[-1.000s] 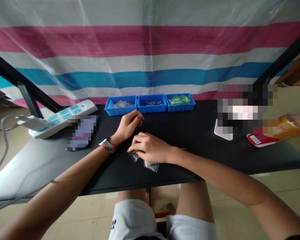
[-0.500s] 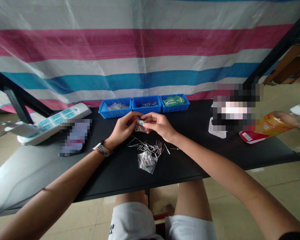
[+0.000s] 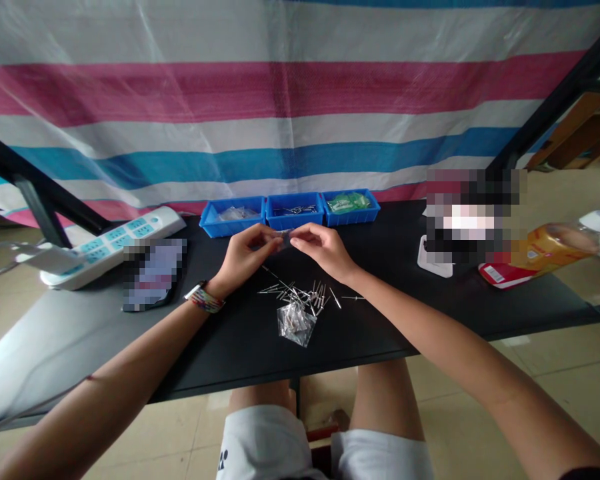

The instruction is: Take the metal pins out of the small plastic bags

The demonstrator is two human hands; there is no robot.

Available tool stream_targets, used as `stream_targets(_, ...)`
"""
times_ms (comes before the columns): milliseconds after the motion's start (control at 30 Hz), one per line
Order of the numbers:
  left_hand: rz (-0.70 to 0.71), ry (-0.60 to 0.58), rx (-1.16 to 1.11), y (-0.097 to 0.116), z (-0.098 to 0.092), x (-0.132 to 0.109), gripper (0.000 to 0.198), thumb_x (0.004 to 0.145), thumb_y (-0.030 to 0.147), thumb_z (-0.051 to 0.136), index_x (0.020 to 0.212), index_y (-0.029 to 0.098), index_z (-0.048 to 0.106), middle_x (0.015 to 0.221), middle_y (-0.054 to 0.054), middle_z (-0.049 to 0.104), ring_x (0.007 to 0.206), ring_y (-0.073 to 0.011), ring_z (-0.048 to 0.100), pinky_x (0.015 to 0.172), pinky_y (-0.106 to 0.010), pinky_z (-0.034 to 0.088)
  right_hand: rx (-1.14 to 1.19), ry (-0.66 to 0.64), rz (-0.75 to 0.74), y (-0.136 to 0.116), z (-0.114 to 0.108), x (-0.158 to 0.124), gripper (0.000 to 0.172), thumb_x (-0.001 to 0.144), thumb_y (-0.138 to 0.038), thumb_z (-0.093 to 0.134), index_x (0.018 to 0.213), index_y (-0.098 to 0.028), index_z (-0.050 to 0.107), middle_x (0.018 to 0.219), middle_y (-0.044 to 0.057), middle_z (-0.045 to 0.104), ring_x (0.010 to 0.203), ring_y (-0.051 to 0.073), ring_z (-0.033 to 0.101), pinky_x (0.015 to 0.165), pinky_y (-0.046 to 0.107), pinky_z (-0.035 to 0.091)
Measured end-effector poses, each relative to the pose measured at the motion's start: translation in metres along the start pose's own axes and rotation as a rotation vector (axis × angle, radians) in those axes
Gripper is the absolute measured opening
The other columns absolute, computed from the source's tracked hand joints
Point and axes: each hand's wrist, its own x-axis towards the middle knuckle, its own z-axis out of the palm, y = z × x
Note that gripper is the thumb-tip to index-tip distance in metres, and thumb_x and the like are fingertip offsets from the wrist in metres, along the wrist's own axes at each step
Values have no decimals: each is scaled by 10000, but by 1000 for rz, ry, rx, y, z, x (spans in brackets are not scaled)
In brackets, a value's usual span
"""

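Observation:
My left hand and my right hand pinch a small clear plastic bag between their fingertips, just above the black table. Fingers cover most of this bag, and its contents are hard to make out now. Below the hands lies a loose heap of slim silver metal pins that look like blind rivets. On the near side of that heap rest filled clear plastic bags, their number unclear.
Behind my hands stand three blue bins: the left bin with clear bags, the middle bin with metal pins, the right bin with green bags. A power strip and phone lie left, a bottle right.
The small bag has tilted up and flattened between my fingers, so less of its contents shows. My right hand's fingers have shifted slightly; the heap of pins has stayed put.

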Motion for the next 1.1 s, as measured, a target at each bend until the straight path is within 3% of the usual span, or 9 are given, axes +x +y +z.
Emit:
stream_targets(133,-4,-61,-13,3,-1,-3,359,930,468,812,1124,169,768,810,-40,754,722,-183,718,694,-290,589,38,22,40,7,-2,2,305,832,-489,827,840,-195,745,802,25,749,777,168,690,761,302,571)
stream_targets(267,149,-51,70,5,-4,-2,401,1028,357,672,1394,195,692,1102,-94,788,839,-186,763,769,-309,626,211,32,164,13,-6,5,360,770,-509,887,851,-190,741,778,18,753,716,148,682,676,271,565)
stream_targets(367,281,-3,222,4,-6,1,317,1023,288,682,1327,230,750,1275,-113,750,989,-201,761,796,-305,629,295,16,212,13,-8,5,394,725,-507,930,863,-182,754,804,27,774,700,142,695,675,274,588)
stream_targets(500,363,-14,273,2,-6,3,189,997,328,750,1149,242,823,1273,-113,748,1109,-235,730,794,-311,630,338,-39,251,8,-7,3,401,733,-510,936,885,-179,767,830,37,783,694,141,703,683,283,610)
stream_targets(700,127,130,125,-7,-8,4,239,988,436,750,986,201,798,966,-73,787,872,-201,737,718,-292,610,265,-111,234,-4,-10,-1,358,872,-525,783,942,-174,793,845,49,780,683,137,686,636,260,560)
stream_targets(767,40,221,20,-13,-12,9,264,962,444,766,975,181,781,913,-65,782,785,-180,736,671,-274,605,144,-206,168,-12,-12,-4,272,868,-439,793,929,-173,788,815,33,761,665,131,653,621,255,519)
stream_targets(933,-85,495,-138,-31,-29,23,333,858,376,843,1091,154,759,783,-16,735,656,-138,717,618,-236,593,-291,-677,-119,-38,-10,-20,105,859,-248,835,923,-171,805,842,23,709,770,155,629,718,287,486)
stream_targets(1100,-229,602,-350,-43,-42,29,432,896,424,798,1212,146,700,914,-71,797,686,-152,755,656,-264,617,-652,-920,-291,-54,-1,-35,316,765,-241,960,1037,-184,809,950,41,692,942,212,633,853,327,485)
